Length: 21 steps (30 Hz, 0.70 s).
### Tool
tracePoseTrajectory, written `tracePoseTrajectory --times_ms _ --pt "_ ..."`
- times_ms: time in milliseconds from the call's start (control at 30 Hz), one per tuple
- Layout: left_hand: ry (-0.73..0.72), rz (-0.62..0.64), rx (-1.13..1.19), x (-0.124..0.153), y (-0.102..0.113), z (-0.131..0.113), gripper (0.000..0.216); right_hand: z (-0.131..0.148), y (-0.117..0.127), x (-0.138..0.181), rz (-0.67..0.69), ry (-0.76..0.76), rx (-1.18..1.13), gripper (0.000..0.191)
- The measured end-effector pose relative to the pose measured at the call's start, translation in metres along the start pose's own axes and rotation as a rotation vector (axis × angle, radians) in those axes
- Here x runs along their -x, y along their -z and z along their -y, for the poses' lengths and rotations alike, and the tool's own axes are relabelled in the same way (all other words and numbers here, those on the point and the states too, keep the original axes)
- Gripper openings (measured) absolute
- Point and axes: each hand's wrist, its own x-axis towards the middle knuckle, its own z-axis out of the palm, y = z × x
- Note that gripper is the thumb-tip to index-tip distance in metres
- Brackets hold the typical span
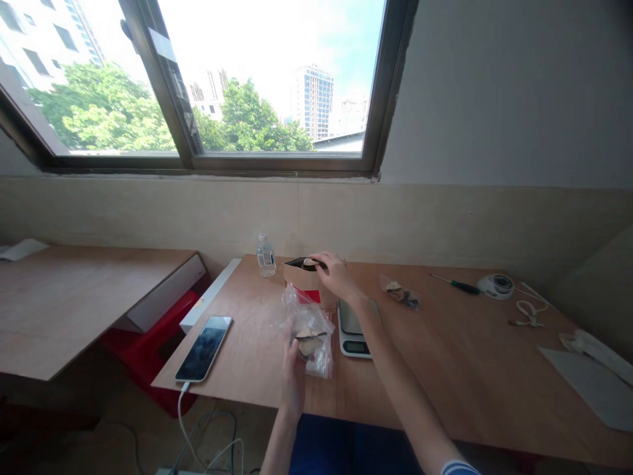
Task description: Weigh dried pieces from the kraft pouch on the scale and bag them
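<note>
The left hand (293, 371) is closed on a clear plastic bag (316, 356) over the table's (252, 356) front part, its pale contents blurred. At a brown pouch's (302, 278) dark mouth, I cannot tell what the right hand (335, 274) grips; its forearm partly hides the scale (349, 324).

The clear bag (325, 364) is showing tan and black pieces (309, 346) inside, and the desk (469, 369) is looking brown like wood. The scale (352, 323) is looking white and grey, the stool (141, 346) is looking bright red, and the sleeve (459, 468) is showing blue and white stripes.
</note>
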Motion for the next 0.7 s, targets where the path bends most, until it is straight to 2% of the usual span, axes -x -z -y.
tracePoseTrajectory --times_ms 200,333,467,600,700 --pt "-0.001 0.056 -0.086 0.001 0.000 0.003 0.063 0.014 0.014 0.019 0.024 0.012 0.060 0.026" --pt "-0.027 0.047 -0.156 0.000 -0.002 0.006 0.066 0.027 0.028 0.029 0.030 -0.023 -0.116 0.023" --pt "-0.062 0.069 -0.211 -0.003 -0.005 0.007 0.068 0.040 0.041 0.052 0.238 -0.143 -0.373 0.021" --pt "-0.071 0.102 -0.232 -0.004 -0.008 0.004 0.065 0.039 0.044 0.072 0.377 -0.210 -0.357 0.019" --pt "-0.080 0.079 -0.248 -0.004 -0.010 0.001 0.064 0.033 0.044 0.078 0.531 -0.250 -0.422 0.024"
